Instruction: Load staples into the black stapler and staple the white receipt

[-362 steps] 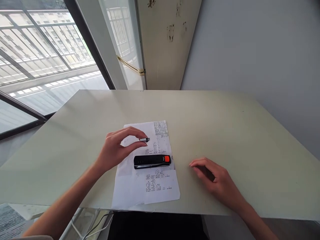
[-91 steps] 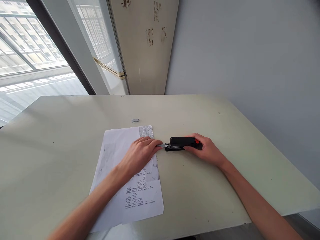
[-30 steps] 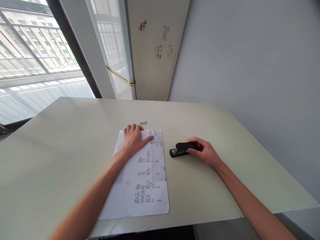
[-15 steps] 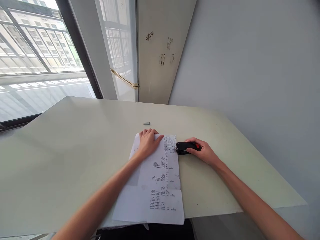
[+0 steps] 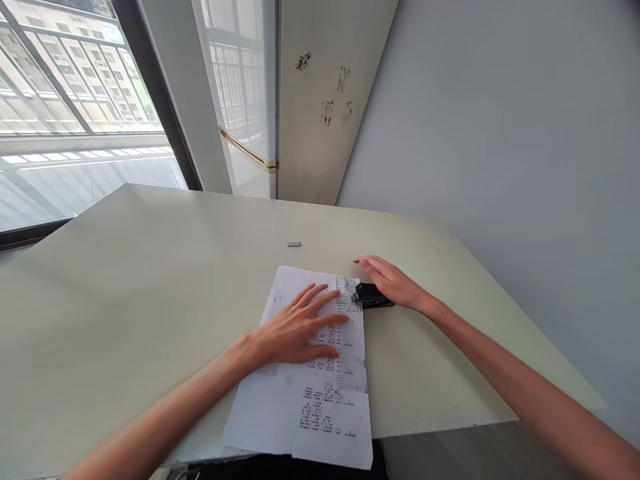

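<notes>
Printed paper sheets [image 5: 330,400] lie on the pale table, their near edge reaching over the table's front edge. My left hand [image 5: 305,327] rests flat on the sheets with its fingers spread. A black stapler [image 5: 369,295] stands at the right edge of the paper, its front end over the printed upper right part. Over the stapler's back part lies my right hand [image 5: 390,280], palm down with fingers stretched out, hiding that part of it. A small grey strip, perhaps staples [image 5: 294,244], lies beyond the paper.
The pale table [image 5: 175,287] stretches to both sides. Behind it stand a cabinet or fridge [image 5: 320,153] with a gold handle [image 5: 247,151] and a grey wall [image 5: 490,133] on the right. A window [image 5: 75,100] is at the far left.
My left hand has slid nearer and spread its fingers on the paper. My right hand has let go of its grip round the stapler and now lies over it with straight fingers.
</notes>
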A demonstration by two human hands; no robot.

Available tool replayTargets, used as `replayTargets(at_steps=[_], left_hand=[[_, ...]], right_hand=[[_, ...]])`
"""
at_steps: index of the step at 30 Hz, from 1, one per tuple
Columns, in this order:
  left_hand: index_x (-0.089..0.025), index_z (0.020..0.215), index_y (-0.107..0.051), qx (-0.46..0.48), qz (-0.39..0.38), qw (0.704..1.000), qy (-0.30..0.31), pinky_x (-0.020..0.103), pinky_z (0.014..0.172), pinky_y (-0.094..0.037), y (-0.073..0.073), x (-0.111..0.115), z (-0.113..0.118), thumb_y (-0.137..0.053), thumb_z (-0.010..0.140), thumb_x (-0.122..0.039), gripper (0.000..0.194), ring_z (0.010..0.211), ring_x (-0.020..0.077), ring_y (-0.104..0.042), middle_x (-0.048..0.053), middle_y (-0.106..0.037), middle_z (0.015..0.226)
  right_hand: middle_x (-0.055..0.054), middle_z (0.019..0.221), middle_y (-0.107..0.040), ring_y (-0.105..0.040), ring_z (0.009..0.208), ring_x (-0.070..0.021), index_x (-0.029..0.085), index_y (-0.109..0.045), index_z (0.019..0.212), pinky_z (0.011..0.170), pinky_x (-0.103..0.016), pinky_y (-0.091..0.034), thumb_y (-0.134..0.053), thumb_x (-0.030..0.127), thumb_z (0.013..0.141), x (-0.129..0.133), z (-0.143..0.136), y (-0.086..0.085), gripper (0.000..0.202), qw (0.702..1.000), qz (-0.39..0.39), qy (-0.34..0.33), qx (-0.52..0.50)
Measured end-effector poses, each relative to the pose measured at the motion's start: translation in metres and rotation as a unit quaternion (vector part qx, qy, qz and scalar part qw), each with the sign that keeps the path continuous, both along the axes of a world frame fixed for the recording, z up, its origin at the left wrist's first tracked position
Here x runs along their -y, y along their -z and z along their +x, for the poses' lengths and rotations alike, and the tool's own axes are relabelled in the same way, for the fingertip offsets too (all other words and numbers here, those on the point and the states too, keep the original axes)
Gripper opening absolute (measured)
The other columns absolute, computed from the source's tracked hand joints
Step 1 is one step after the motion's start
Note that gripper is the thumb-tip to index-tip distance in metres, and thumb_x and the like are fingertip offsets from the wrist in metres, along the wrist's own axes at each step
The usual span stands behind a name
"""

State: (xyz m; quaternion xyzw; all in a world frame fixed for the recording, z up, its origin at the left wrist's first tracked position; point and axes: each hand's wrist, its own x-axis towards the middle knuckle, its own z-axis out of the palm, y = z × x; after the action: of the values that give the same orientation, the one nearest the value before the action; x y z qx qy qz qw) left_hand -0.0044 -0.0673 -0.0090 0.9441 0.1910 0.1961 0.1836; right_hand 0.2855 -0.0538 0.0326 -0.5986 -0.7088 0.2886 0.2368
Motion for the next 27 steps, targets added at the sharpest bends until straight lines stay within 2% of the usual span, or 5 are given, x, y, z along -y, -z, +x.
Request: replayTargets(at_steps=[5, 11, 16, 19, 27], left_hand=[[-0.032, 0.155, -0.054, -0.033, 0.011, 0.998, -0.053, 0.066, 0.129, -0.022, 0.010, 0.005, 0.014, -0.057, 0.102, -0.063, 0.062, 0.160, 0.0417, -0.025, 0.012, -0.032, 0.173], [-0.034, 0.157, -0.051, -0.032, 0.016, 0.998, -0.059, 0.068, 0.130, -0.016, 0.011, 0.005, 0.020, -0.051, 0.106, -0.058, 0.057, 0.161, 0.0398, -0.022, 0.010, -0.027, 0.175], [-0.035, 0.156, -0.052, -0.016, 0.012, 0.998, -0.060, 0.069, 0.130, -0.015, 0.013, 0.010, 0.021, -0.050, 0.107, -0.055, 0.053, 0.161, 0.0402, -0.023, 0.009, -0.028, 0.175], [-0.035, 0.156, -0.052, -0.014, 0.011, 0.998, -0.061, 0.068, 0.131, -0.016, 0.016, 0.013, 0.023, -0.049, 0.107, -0.055, 0.053, 0.162, 0.0386, -0.021, 0.008, -0.028, 0.175], [-0.033, 0.155, -0.053, -0.007, -0.002, 0.997, -0.076, 0.067, 0.131, -0.016, 0.019, 0.019, 0.027, -0.047, 0.108, -0.056, 0.053, 0.162, 0.0387, -0.021, 0.008, -0.028, 0.175]], right_hand=[[-0.006, 0.134, -0.069, -0.060, 0.129, -0.0281, 0.029, -0.070, 0.121, 0.110, -0.044, -0.047, -0.028, 0.070, 0.107, -0.010, -0.011, 0.005, 0.060, 0.999, -0.023, -0.010, 0.033], [-0.004, 0.130, -0.072, -0.063, 0.125, -0.0288, 0.032, -0.072, 0.115, 0.106, -0.044, -0.051, -0.028, 0.071, 0.106, -0.007, -0.017, 0.001, 0.060, 0.998, -0.022, -0.020, 0.046], [-0.004, 0.142, -0.068, -0.060, 0.132, -0.0304, 0.034, -0.068, 0.129, 0.111, -0.048, -0.047, -0.025, 0.066, 0.109, 0.002, -0.024, -0.006, 0.057, 0.997, -0.018, -0.035, 0.063], [-0.002, 0.146, -0.066, -0.059, 0.137, -0.0305, 0.036, -0.066, 0.135, 0.114, -0.049, -0.045, -0.030, 0.064, 0.109, 0.004, -0.026, -0.007, 0.053, 0.996, -0.031, -0.041, 0.074], [-0.003, 0.151, -0.063, -0.055, 0.142, -0.0306, 0.034, -0.064, 0.139, 0.116, -0.050, -0.045, -0.041, 0.054, 0.108, 0.004, -0.029, -0.005, 0.044, 0.992, -0.018, -0.051, 0.111]])
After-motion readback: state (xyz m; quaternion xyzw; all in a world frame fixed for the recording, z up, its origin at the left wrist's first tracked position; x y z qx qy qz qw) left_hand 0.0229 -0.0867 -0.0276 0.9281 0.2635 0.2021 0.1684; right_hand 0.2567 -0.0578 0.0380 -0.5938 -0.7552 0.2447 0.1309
